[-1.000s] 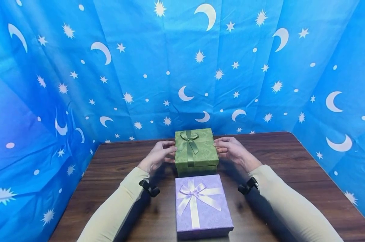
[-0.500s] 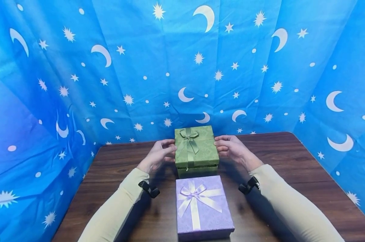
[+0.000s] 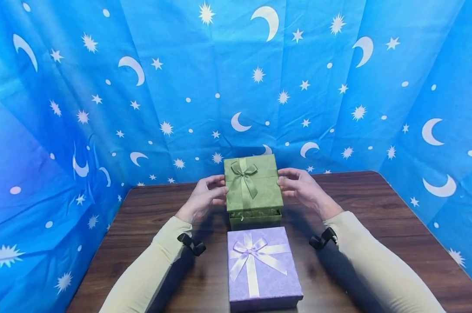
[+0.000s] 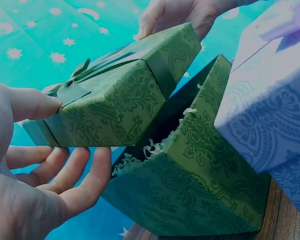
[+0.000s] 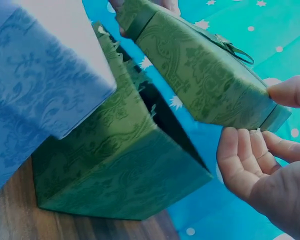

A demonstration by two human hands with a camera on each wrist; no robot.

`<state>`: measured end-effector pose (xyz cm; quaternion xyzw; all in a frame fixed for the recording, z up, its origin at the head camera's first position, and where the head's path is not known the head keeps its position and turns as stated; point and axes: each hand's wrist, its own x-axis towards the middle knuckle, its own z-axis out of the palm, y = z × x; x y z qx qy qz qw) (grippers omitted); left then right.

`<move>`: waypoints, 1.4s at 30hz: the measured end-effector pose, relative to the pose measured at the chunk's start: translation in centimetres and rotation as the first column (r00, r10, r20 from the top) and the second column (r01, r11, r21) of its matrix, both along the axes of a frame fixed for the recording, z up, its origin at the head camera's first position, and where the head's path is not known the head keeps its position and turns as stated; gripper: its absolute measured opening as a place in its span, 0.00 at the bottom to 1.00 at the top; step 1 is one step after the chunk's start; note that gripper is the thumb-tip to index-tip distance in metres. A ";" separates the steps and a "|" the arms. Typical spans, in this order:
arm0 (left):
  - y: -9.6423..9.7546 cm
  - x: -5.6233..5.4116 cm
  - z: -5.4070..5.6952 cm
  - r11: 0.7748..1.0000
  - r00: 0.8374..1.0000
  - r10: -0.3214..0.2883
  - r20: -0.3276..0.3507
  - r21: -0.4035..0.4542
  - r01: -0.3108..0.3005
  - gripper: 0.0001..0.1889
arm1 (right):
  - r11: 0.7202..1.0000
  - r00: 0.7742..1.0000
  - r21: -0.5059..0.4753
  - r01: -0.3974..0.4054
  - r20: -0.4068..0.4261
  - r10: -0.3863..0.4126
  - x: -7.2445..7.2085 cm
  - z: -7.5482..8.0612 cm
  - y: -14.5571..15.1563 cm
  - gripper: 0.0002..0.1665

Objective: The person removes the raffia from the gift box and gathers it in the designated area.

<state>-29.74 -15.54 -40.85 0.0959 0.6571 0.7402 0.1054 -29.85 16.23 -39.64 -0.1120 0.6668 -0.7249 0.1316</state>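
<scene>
A green patterned gift box lid (image 3: 255,187) with a ribbon bow is raised above its green box base (image 4: 190,180). My left hand (image 3: 202,198) pinches the lid's left side, thumb on top and fingertips beneath its lower edge, as the left wrist view shows. On the opposite side my right hand (image 3: 304,191) pinches the lid the same way. Pale shredded filler (image 4: 155,147) shows at the base's rim in the left wrist view. What else lies inside the base is hidden.
A closed purple gift box (image 3: 267,265) with a pale ribbon bow stands directly in front of the green base. Both are on a dark wooden table (image 3: 149,221). A blue cloth (image 3: 181,65) with moons and stars hangs behind the table and along its sides.
The green lid has risen off its base between both hands, and a gap with filler now shows beneath it. The hands have moved slightly upward; the purple box has stayed put.
</scene>
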 end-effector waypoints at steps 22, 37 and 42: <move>-0.1 0.9 0.6 0.999 0.977 0.030 -0.212 -0.029 -0.037 0.36 | 0.998 0.974 -0.038 0.045 -0.222 -0.052 1.0 1.4 -0.3 0.30; -0.7 1.5 0.5 0.983 0.875 0.090 -0.476 -0.099 -0.155 0.35 | 0.984 0.864 0.104 0.144 -0.498 -0.074 1.6 1.6 -0.5 0.31; -0.9 2.1 0.2 0.992 0.859 0.084 -0.505 -0.042 -0.121 0.34 | 0.985 0.828 0.094 0.142 -0.558 -0.066 2.0 1.3 -0.6 0.31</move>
